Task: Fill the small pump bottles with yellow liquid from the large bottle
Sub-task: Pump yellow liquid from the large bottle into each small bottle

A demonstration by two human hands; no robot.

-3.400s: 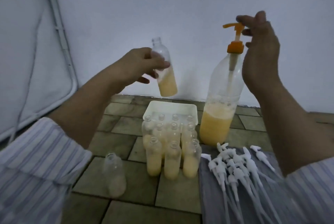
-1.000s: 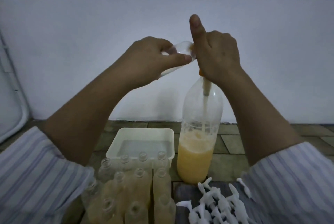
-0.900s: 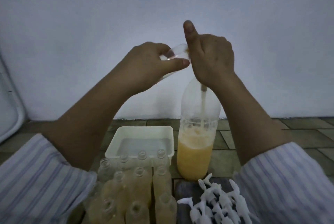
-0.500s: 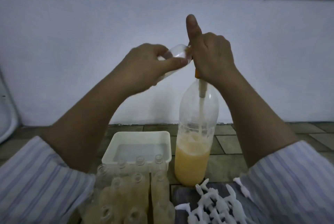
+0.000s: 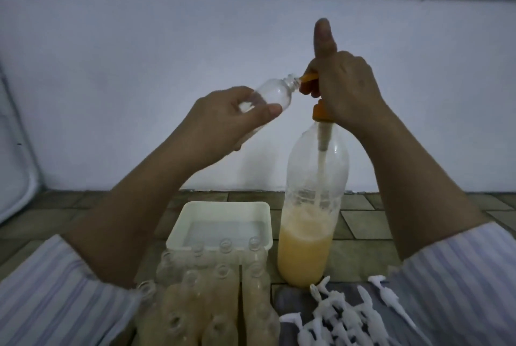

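While the big bottle (image 5: 310,206) stands upright on the tiled floor (image 5: 360,220), the person works at its top with both hands. Yellow liquid fills roughly its lower third, and a tube runs down inside from the orange pump (image 5: 315,88) screwed on its neck. The right hand (image 5: 346,88) is closed around the pump head, fingers curled over it and the thumb sticking straight up. The orange spout pokes out to the left of the big bottle's neck, and its tip sits right at the mouth of a small clear bottle (image 5: 275,94). The left hand (image 5: 223,125) grips that small bottle by its lower half, between thumb and curled fingers, tilted so the open mouth points up and toward the spout. The part of it that shows looks clear; whether any liquid is inside I cannot tell.

Just left of the big bottle's base sits a white plastic tub (image 5: 178,229). In front of the tub, a cluster of small bottles (image 5: 212,298) stands packed together with open necks, most holding yellowish liquid. Right in front of the big bottle, a heap of white pump tops (image 5: 346,317) lies on a dark cloth (image 5: 290,298). Striped sleeves (image 5: 55,295) cover both forearms near the elbows.
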